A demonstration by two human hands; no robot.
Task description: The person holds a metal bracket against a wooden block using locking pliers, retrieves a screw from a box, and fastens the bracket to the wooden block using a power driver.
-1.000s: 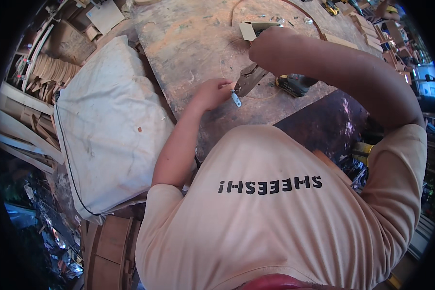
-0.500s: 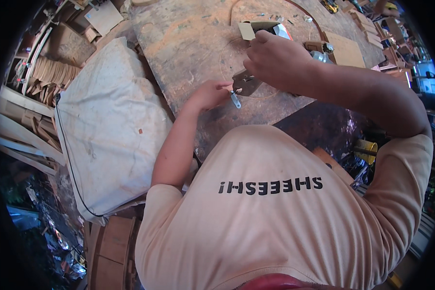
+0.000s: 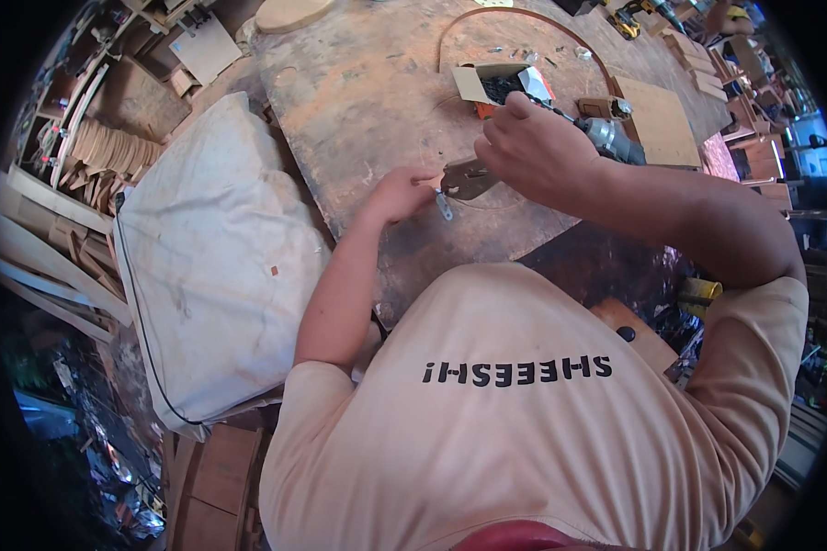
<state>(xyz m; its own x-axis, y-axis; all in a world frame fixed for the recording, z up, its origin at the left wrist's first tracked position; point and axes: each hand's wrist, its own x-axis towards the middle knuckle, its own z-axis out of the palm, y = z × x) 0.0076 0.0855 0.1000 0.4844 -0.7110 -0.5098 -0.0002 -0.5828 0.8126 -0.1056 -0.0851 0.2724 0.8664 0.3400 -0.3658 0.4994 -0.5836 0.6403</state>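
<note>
Shirt [image 3: 524, 427], tan with dark lettering, is the nearest thing I see, its wearer bent over the work. Past the belly, on the near part of the tabletop [image 3: 358, 110], is the small pale metal strip [image 3: 445, 207], at the nose of what look to me like pliers [image 3: 469, 179]. The left hand [image 3: 401, 195] reaches in from the left, its thumb and forefinger close together by the strip's upper end; from here I can't tell whether they pinch it. The right hand [image 3: 538, 142] is closed in a fist around the pliers, knuckles up, wrist bent over the wood. How tightly the pliers' jaws bite, I can't make out.

To the left of the left arm, a stained white sheet [image 3: 230, 275] drapes something bulky, with a black cord [image 3: 142, 321] along its outer edge. Just beyond the right fist sits an open box [image 3: 470, 84] with small dark pieces inside, one flap folded out. A grey drill [image 3: 606, 138] lies partly hidden behind that hand, with a flat brown panel [image 3: 662, 124] beside it. Farther back, a thin brown hoop [image 3: 606, 64] curves around the box, and a round wooden disc [image 3: 291, 13] lies at the tabletop's far left.
</note>
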